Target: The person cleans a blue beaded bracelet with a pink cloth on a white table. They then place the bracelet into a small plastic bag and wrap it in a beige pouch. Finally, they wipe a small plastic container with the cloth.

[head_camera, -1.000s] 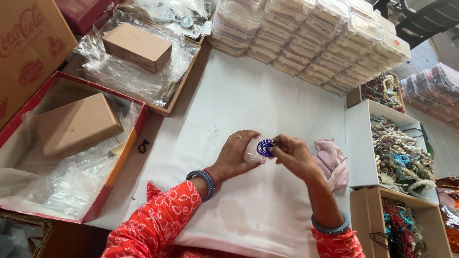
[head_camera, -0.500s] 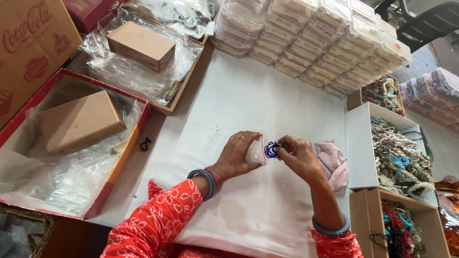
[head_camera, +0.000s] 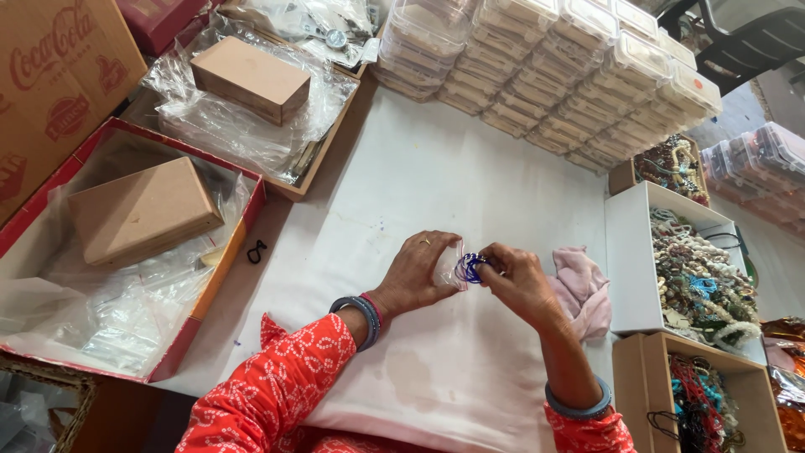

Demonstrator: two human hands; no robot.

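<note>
My left hand (head_camera: 417, 273) holds a small clear plastic pouch (head_camera: 448, 267) over the white table (head_camera: 436, 176). My right hand (head_camera: 520, 281) pinches a blue beaded piece (head_camera: 470, 268) right at the pouch's mouth; whether it is partly inside I cannot tell. Both hands meet near the middle of the table. A pink cloth (head_camera: 583, 289) lies just right of my right hand.
Stacked clear lidded boxes (head_camera: 553, 67) line the far edge. Open boxes of beaded jewellery (head_camera: 696, 277) stand at the right. At the left, red-edged trays (head_camera: 243, 214) hold plastic bags and brown cardboard boxes (head_camera: 138, 210). A small black loop (head_camera: 256, 251) lies near the tray.
The hands have stayed together on the table; the blue piece has shifted slightly right against the pouch's opening.
</note>
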